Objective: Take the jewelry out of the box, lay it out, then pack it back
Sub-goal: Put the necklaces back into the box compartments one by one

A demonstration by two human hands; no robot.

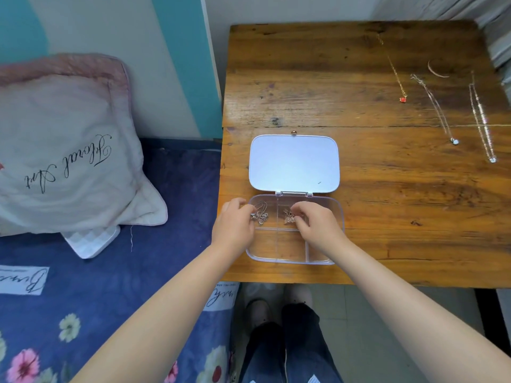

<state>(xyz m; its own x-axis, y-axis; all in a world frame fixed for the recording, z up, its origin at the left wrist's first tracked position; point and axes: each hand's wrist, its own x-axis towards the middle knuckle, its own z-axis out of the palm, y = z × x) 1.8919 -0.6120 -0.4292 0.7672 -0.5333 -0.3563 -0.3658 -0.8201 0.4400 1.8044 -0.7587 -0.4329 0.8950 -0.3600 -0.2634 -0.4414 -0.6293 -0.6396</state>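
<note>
Clear compartmented jewelry box (293, 255) sits lower centre on the wooden table (387, 203), lid (294, 163) open flat. Left hand (235, 225) pinches a silver necklace (260, 215) in the upper-left compartment; right hand (315, 223) pinches a gold necklace (289, 217) alongside. Three necklaces (442, 111) lie upper right.

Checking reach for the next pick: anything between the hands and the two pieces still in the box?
Nothing visible. The lid is flipped open flat behind the tray. The left hand is already at the silver piece in the rear-left compartment; the right hand is at the gold piece in the next one. Low dividers only.
</note>
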